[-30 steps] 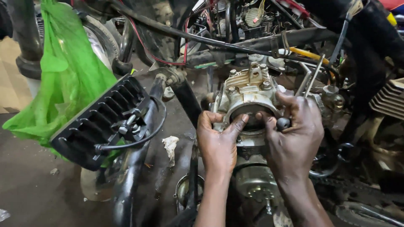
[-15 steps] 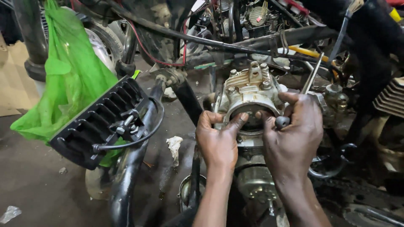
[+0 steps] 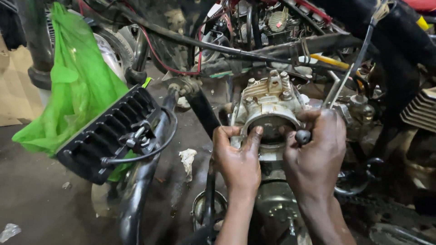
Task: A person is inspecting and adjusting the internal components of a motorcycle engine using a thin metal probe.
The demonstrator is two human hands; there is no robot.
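Observation:
A greasy metal engine cylinder head (image 3: 269, 97) with a round opening sits in a motorcycle frame at the centre. My left hand (image 3: 236, 159) grips its lower left rim, thumb pressed on the ring of the opening. On the right side my right hand (image 3: 313, 152) closes around the head and also holds a small dark-handled tool (image 3: 302, 135) between its fingers. Both wrists come up from the bottom edge. The lower engine case (image 3: 272, 208) shows between my forearms.
A black slatted plastic panel (image 3: 106, 131) with a cable hangs on the left, in front of a green plastic bag (image 3: 77, 81). A black frame tube (image 3: 141, 190) runs down beside it. Cables and a crossbar (image 3: 254, 52) pass above. Finned metal (image 3: 420, 109) is at right. A crumpled rag (image 3: 187, 159) lies on the dirty floor.
Both hands stay on the cylinder head with only small finger shifts. The view has drifted slightly, so the scene sits a little lower and more to the left.

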